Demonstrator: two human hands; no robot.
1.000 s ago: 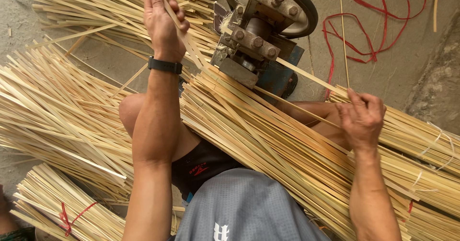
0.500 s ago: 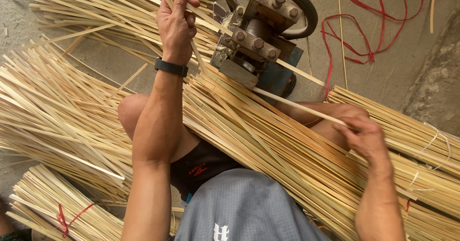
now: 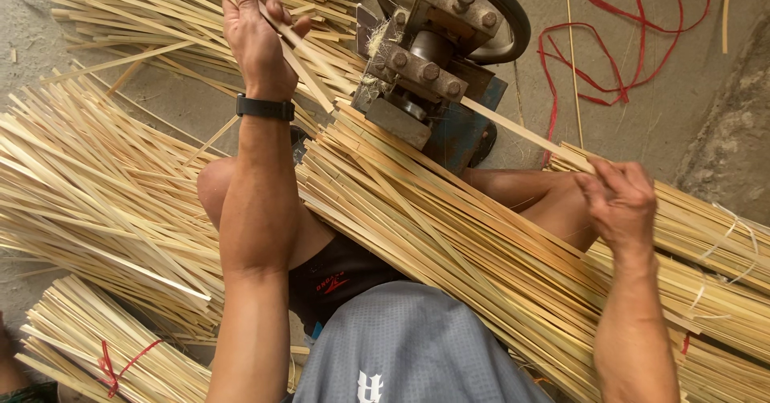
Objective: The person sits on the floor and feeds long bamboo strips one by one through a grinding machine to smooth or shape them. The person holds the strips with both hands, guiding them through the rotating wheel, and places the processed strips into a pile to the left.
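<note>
My left hand [image 3: 258,38], with a black watch on the wrist, is raised at the top left and grips thin bamboo strips [image 3: 309,70] that slant down toward a metal splitting machine [image 3: 433,62]. My right hand [image 3: 619,198] at the right pinches the near end of a single bamboo strip [image 3: 521,132] that runs into the right side of the machine. A thick layer of long bamboo strips [image 3: 449,243] lies across my lap and knees, below both hands.
Loose piles of pale strips [image 3: 88,186] cover the floor at the left. A bundle tied with red string [image 3: 96,355] lies at the bottom left. Red string [image 3: 626,50] curls on the concrete at the top right. More tied strips [image 3: 706,243] lie at the right.
My right hand has picked up a single strip and pushed its far end into the machine. My left hand stays raised on the strips at the machine's other side, shifting slightly right.
</note>
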